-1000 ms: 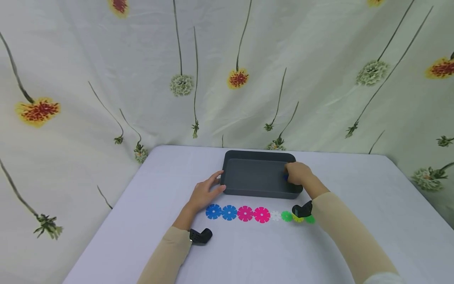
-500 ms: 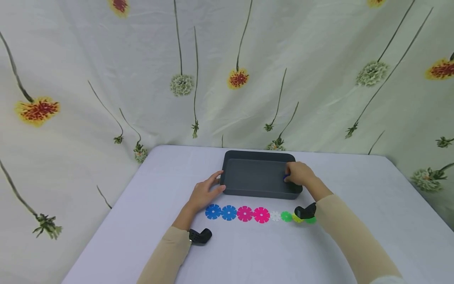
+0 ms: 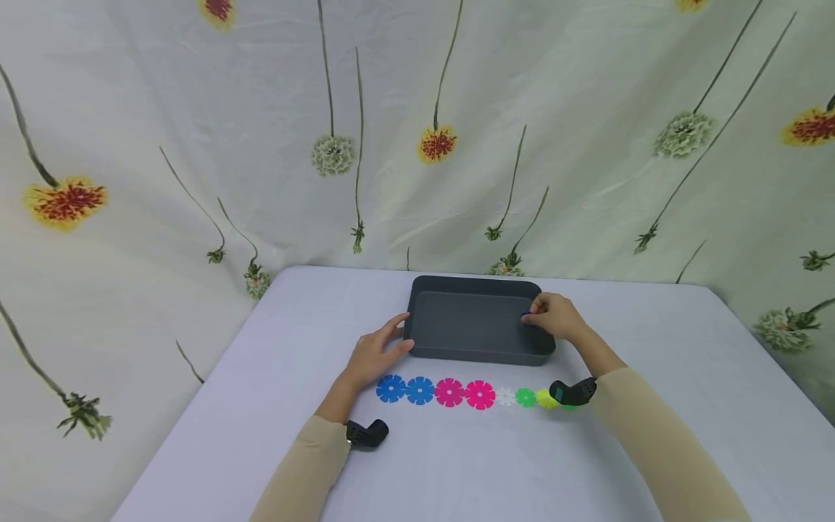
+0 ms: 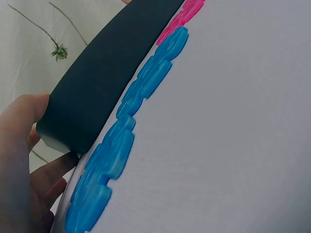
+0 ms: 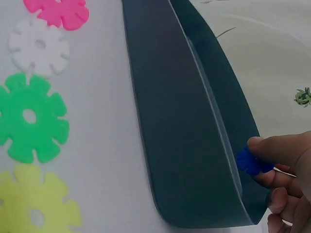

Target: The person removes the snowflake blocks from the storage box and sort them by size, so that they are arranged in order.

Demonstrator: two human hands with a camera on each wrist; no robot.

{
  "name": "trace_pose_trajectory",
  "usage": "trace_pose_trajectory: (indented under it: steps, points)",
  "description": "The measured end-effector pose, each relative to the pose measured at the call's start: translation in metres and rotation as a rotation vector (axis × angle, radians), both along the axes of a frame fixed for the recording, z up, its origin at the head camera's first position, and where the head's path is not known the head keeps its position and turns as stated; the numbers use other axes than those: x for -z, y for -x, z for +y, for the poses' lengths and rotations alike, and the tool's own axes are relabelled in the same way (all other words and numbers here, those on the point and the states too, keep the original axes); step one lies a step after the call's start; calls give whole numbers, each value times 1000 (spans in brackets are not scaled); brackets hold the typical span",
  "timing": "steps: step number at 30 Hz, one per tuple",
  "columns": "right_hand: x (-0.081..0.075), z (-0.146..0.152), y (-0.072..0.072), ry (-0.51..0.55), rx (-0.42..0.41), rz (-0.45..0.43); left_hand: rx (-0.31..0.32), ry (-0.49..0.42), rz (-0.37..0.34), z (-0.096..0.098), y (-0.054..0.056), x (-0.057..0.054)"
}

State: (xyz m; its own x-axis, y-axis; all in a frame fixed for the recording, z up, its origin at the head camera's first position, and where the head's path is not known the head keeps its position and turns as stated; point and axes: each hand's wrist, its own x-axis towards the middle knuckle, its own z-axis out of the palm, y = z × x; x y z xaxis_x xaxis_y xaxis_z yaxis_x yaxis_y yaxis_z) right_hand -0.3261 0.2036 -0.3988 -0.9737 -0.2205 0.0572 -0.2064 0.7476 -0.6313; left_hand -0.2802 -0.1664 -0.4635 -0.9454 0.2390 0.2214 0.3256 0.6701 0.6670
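A dark grey rectangular tray (image 3: 466,322) lies toward the back of the white table. My left hand (image 3: 378,354) touches its left end, thumb and fingers spread along the wall; the left wrist view shows fingertips at the tray's corner. My right hand (image 3: 559,317) is over the tray's right end and pinches a small dark blue notched disc (image 5: 252,161) between thumb and fingers. In front of the tray runs a row of flower-shaped notched discs: two blue ones (image 3: 420,391), two pink ones (image 3: 480,395), a white one (image 5: 39,46), a green one (image 5: 31,117) and a yellow one (image 5: 36,204).
Another green disc (image 3: 569,407) at the row's right end is partly covered by the black wrist camera (image 3: 574,391). A second wrist camera (image 3: 367,435) sits on the left wrist. Behind the table (image 3: 457,464) hangs a flower-patterned cloth (image 3: 274,145).
My right hand has risen slightly and shifted a little to the right with the dark blue disc, its wrist moving right too. The left hand stays at the tray.
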Motion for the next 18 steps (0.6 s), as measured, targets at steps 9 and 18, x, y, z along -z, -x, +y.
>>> trace_pose_trajectory:
  steps: [9,18]
  points:
    - [-1,3,-9,242,106,-69,-6,9,1,0,1,1]
    - [-4,9,-23,406,178,-116,-6,11,-5,0,1,0]
